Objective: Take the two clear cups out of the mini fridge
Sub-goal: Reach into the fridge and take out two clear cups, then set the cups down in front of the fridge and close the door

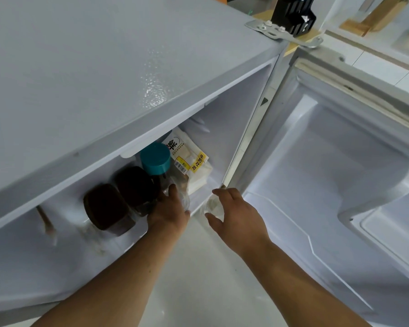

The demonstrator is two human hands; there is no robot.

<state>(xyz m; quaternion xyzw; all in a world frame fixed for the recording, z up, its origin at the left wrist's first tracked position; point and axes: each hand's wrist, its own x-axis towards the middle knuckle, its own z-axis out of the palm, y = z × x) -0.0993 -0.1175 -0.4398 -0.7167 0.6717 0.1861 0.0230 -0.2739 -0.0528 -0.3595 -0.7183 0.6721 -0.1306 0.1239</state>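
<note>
I look down over the grey top of the mini fridge (99, 74), whose door (328, 175) stands open to the right. My left hand (169, 212) reaches onto the shelf and wraps around a clear cup (183, 197) next to the dark jars. My right hand (234, 213) is at the shelf's right front corner, fingers curled around a second clear cup (210, 206), whose rim shows between thumb and fingers. Both cups are see-through and partly hidden by my fingers.
On the shelf stand two dark-lidded jars (106, 208), a bottle with a teal cap (155, 159) and a bagged bread loaf with a yellow label (189, 159). A white floor (198, 279) lies below. A black object (293, 15) sits behind the door hinge.
</note>
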